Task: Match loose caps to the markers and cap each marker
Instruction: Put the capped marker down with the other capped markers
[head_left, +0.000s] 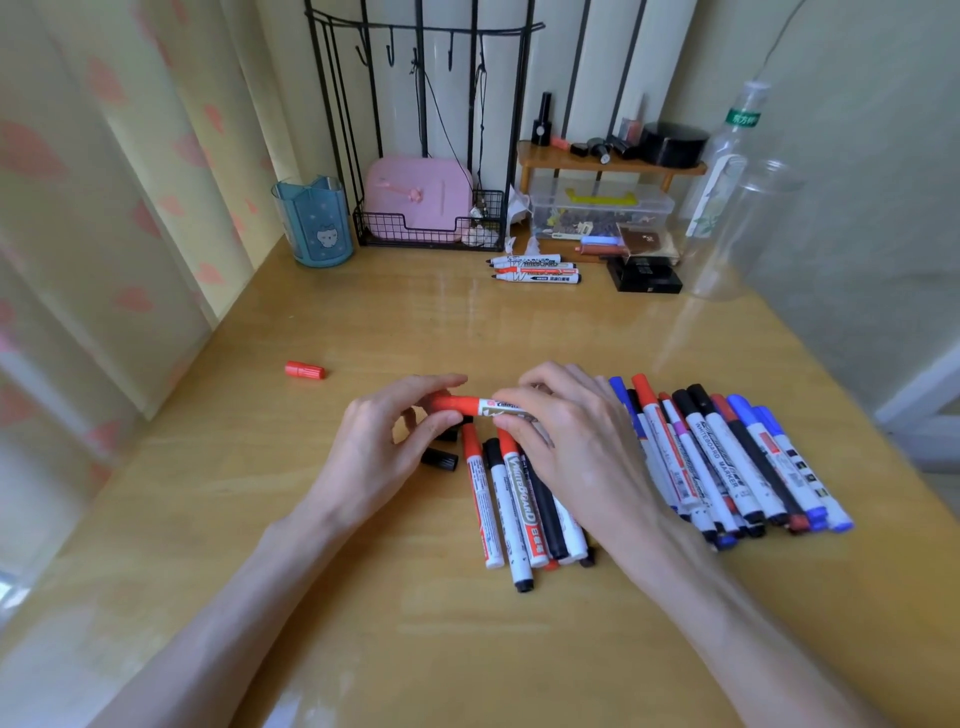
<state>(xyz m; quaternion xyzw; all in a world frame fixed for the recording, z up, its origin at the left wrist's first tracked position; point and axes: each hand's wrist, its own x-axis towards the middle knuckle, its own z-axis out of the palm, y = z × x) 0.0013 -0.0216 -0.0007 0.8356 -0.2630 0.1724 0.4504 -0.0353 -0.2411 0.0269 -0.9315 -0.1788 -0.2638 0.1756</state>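
- The left hand (395, 441) pinches a red cap (447, 402) between thumb and fingertips. The right hand (582, 441) grips the barrel of the red whiteboard marker (501, 406), fingers curled round it.
- The marker is held level just above the worktop (208, 493). The cap sits on its tip end, though how far it is seated cannot be told.
- To do this well, keep cap and barrel in one straight line and press the two together until the cap stops. A tilted cap would likely jam or crush the tip.
- Colours agree, so the match looks right.
- Two loose black caps (440, 459) lie directly under the left hand, touching nothing in the grip.
- A loose red cap (305, 370) lies well apart to the left.
- Three markers at the back (535, 268) seem uncapped, tips pointing left.
- A small group of capped markers (511, 499) lies under the right wrist, and a larger row of capped markers (727, 457) is to its right. A dropped elbow could scatter either.
- A clear bottle (737, 228) stands far back, out of the way.
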